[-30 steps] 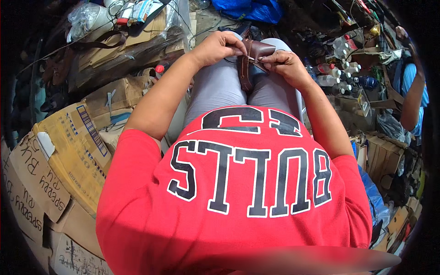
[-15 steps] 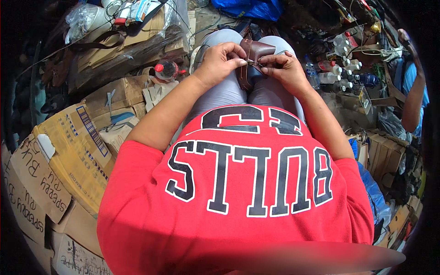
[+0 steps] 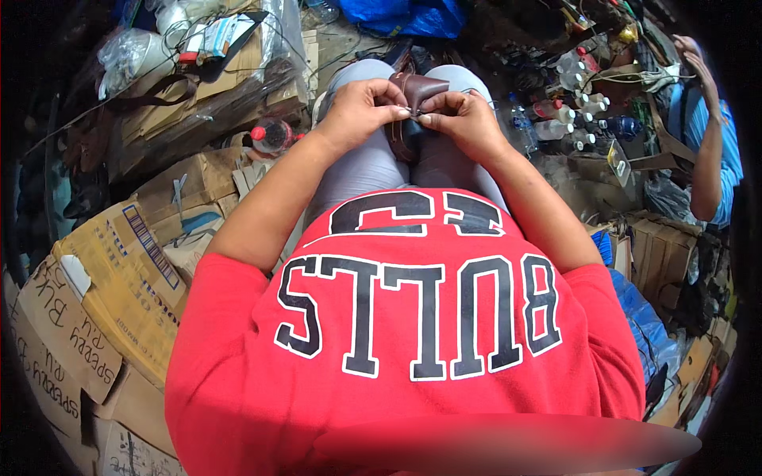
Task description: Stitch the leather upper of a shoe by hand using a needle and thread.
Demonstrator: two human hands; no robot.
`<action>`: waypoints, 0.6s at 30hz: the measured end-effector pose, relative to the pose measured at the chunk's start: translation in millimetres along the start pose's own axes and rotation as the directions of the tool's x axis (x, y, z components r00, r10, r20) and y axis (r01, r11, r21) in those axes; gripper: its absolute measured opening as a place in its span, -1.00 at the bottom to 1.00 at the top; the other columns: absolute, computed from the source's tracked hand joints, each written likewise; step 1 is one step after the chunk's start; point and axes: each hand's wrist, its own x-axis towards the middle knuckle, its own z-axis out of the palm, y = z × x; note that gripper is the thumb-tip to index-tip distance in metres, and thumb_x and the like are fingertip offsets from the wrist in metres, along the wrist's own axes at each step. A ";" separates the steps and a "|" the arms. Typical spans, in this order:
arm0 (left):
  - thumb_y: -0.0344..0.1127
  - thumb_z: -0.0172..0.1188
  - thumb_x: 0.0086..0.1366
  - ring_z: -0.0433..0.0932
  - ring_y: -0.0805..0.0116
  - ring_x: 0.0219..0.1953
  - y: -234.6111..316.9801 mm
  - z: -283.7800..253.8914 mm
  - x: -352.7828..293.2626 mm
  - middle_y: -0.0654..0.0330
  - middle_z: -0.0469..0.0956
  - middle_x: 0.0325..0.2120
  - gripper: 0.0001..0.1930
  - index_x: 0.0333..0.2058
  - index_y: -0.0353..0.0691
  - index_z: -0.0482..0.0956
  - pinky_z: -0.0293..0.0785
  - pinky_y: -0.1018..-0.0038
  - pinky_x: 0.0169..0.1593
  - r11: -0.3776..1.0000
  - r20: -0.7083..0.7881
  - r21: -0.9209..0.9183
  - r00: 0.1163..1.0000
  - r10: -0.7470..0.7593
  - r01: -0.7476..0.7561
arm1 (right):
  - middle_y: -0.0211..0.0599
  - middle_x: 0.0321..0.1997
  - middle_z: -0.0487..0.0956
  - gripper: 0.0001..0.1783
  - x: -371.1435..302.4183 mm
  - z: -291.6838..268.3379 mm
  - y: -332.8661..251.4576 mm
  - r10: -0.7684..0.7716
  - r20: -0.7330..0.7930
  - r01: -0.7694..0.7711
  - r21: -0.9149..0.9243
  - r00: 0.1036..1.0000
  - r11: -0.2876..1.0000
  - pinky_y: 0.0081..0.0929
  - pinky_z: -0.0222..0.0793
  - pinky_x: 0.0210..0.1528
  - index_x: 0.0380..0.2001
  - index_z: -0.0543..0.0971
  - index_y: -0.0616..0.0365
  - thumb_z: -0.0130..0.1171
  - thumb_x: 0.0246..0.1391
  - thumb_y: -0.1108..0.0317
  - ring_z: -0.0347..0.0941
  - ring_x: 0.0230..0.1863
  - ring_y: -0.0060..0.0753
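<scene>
A brown leather shoe [image 3: 425, 89] with pale stitching along its edge rests between my knees, over grey trousers [image 3: 353, 163]. My left hand [image 3: 367, 113] is over its near left part, thumb and forefinger pinched together. My right hand [image 3: 462, 123] meets it from the right in a similar pinch. The fingertips of both almost touch above the shoe's opening. Between them is a thin dark lace, mostly covered by the fingers. The shoe's left side and sole edge show below my left fingertips.
At left lie cardboard boxes [image 3: 119, 278] and a red-capped bottle [image 3: 271, 136]. Several plastic bottles [image 3: 553, 129] stand at right. Beyond them is another person's raised arm [image 3: 709, 143] in a blue shirt. A blue plastic sheet [image 3: 405, 16] lies at the far side.
My hands have drawn together, and their fingertips now nearly meet over the shoe. The whole view has shifted slightly, and the other person's arm shows more.
</scene>
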 end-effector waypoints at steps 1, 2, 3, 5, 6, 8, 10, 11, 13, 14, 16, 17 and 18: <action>-0.45 0.24 0.10 0.46 0.61 -0.35 7.4 -0.3 -3.3 0.35 0.56 -0.45 -0.89 -0.36 -0.30 0.59 0.38 0.64 -0.22 1.000 0.005 -0.019 1.000 -0.023 0.023 | -0.37 -0.44 0.62 -0.84 -1.9 -2.5 -4.4 0.066 0.031 -0.070 0.142 0.997 0.987 -0.48 0.28 -0.02 -0.41 0.66 0.14 0.31 -0.12 0.35 0.49 -0.40 -0.58; -0.45 0.24 0.10 0.46 0.61 -0.35 11.8 -1.0 -4.2 0.35 0.56 -0.45 -0.89 -0.36 -0.30 0.59 0.38 0.64 -0.22 1.000 0.007 -0.022 1.000 -0.016 0.017 | -0.37 -0.44 0.62 -0.84 -1.1 -6.8 -2.1 0.066 0.026 -0.069 0.136 0.997 0.988 -0.48 0.28 -0.02 -0.41 0.66 0.14 0.31 -0.12 0.35 0.49 -0.40 -0.58; -0.46 0.25 0.09 0.46 0.61 -0.34 14.9 -2.0 -4.5 0.35 0.57 -0.44 -0.88 -0.35 -0.31 0.59 0.38 0.63 -0.21 0.999 0.003 -0.033 1.000 0.007 -0.007 | -0.36 -0.43 0.62 -0.83 -0.4 -12.1 2.1 0.037 0.026 -0.041 0.156 0.999 0.987 -0.55 0.33 -0.15 -0.37 0.65 0.17 0.30 -0.11 0.40 0.49 -0.39 -0.60; -0.47 0.25 0.07 0.48 0.56 -0.33 16.0 -8.2 -10.0 0.30 0.60 -0.42 -0.87 -0.36 -0.30 0.61 0.38 0.59 -0.20 0.998 -0.008 -0.061 1.000 0.012 -0.013 | -0.35 -0.41 0.62 -0.79 -3.4 -16.9 -3.0 -0.026 0.023 0.024 0.068 0.999 0.997 -0.63 0.38 -0.30 -0.29 0.64 0.22 0.25 -0.08 0.49 0.48 -0.38 -0.64; -0.47 0.25 0.07 0.48 0.56 -0.33 16.8 -9.1 -10.9 0.30 0.60 -0.42 -0.87 -0.36 -0.30 0.61 0.38 0.59 -0.20 0.998 -0.010 -0.061 1.000 0.009 -0.010 | -0.35 -0.41 0.62 -0.79 -5.0 -18.3 -6.8 -0.025 0.026 0.023 0.070 0.999 0.997 -0.63 0.38 -0.30 -0.29 0.64 0.22 0.25 -0.08 0.49 0.48 -0.38 -0.64; -0.45 0.26 0.06 0.47 0.52 -0.35 19.1 -11.0 -9.6 0.27 0.58 -0.46 -0.90 -0.40 -0.29 0.60 0.36 0.56 -0.23 0.962 -0.103 0.232 0.980 0.170 -0.143 | -0.37 -0.42 0.61 -0.79 -6.0 -21.6 -12.2 -0.009 -0.011 0.010 0.085 1.000 0.996 -0.63 0.38 -0.30 -0.29 0.64 0.20 0.25 -0.08 0.50 0.47 -0.38 -0.63; -0.45 0.26 0.05 0.47 0.50 -0.37 17.5 -8.7 -9.3 0.26 0.57 -0.48 -0.91 -0.42 -0.28 0.60 0.35 0.55 -0.25 0.941 -0.130 0.297 0.969 0.208 -0.162 | -0.36 -0.44 0.61 -0.78 -6.2 -21.9 -12.1 0.064 0.010 -0.064 0.115 0.998 0.991 -0.67 0.38 -0.34 -0.28 0.64 0.21 0.23 -0.08 0.52 0.47 -0.36 -0.64; -0.44 0.26 0.04 0.46 0.48 -0.39 15.9 -6.9 -9.3 0.25 0.55 -0.50 -0.92 -0.44 -0.28 0.59 0.34 0.55 -0.27 0.915 -0.153 0.361 0.957 0.248 -0.179 | -0.38 -0.44 0.62 -0.79 -6.3 -20.7 -9.5 0.046 0.012 -0.048 0.133 0.999 0.990 -0.58 0.35 -0.19 -0.29 0.64 0.18 0.24 -0.09 0.49 0.48 -0.36 -0.63; -0.43 0.27 0.04 0.45 0.48 -0.39 11.6 -2.9 -10.4 0.25 0.54 -0.51 -0.91 -0.46 -0.28 0.58 0.34 0.56 -0.26 0.931 -0.168 0.335 0.964 0.208 -0.143 | -0.40 -0.44 0.62 -0.80 -6.7 -18.0 -5.5 0.028 0.011 -0.029 0.149 1.000 0.988 -0.49 0.31 -0.05 -0.30 0.64 0.15 0.25 -0.09 0.46 0.49 -0.36 -0.62; -0.42 0.27 0.04 0.45 0.49 -0.40 8.3 -0.7 -10.2 0.25 0.53 -0.52 -0.91 -0.47 -0.28 0.57 0.33 0.56 -0.26 0.945 -0.182 0.308 0.969 0.168 -0.106 | -0.46 -0.46 0.62 -0.82 -7.4 -15.7 -4.7 -0.030 -0.005 0.031 0.037 1.000 0.999 -0.41 0.14 0.10 -0.34 0.64 0.12 0.27 -0.11 0.47 0.48 -0.37 -0.66; -0.41 0.27 0.04 0.43 0.50 -0.40 -2.5 0.8 -9.7 0.25 0.51 -0.53 -0.90 -0.49 -0.29 0.55 0.32 0.57 -0.27 0.957 -0.176 0.261 0.968 0.178 -0.128 | -0.56 -0.52 0.61 -0.86 -9.3 -8.3 -2.6 -0.029 -0.022 0.029 -0.024 0.999 0.999 -0.23 -0.38 0.33 -0.41 0.61 0.00 0.30 -0.13 0.40 0.49 -0.40 -0.68; -0.42 0.27 0.04 0.43 0.50 -0.41 -5.8 1.9 -9.3 0.26 0.50 -0.53 -0.90 -0.49 -0.29 0.53 0.32 0.56 -0.27 0.964 -0.177 0.233 0.969 0.172 -0.128 | -0.57 -0.52 0.61 -0.86 -9.3 -6.5 -1.2 -0.044 -0.028 0.043 -0.049 0.999 0.998 -0.20 -0.37 0.32 -0.40 0.61 -0.01 0.30 -0.12 0.38 0.49 -0.41 -0.68; -0.42 0.26 0.05 0.42 0.51 -0.41 -8.3 3.2 -8.2 0.26 0.49 -0.54 -0.90 -0.50 -0.29 0.52 0.31 0.56 -0.28 0.970 -0.177 0.204 0.970 0.166 -0.129 | -0.58 -0.53 0.60 -0.86 -9.1 -5.8 -0.6 -0.060 -0.033 0.057 -0.074 0.998 0.996 -0.18 -0.35 0.32 -0.40 0.60 -0.02 0.30 -0.11 0.36 0.48 -0.42 -0.67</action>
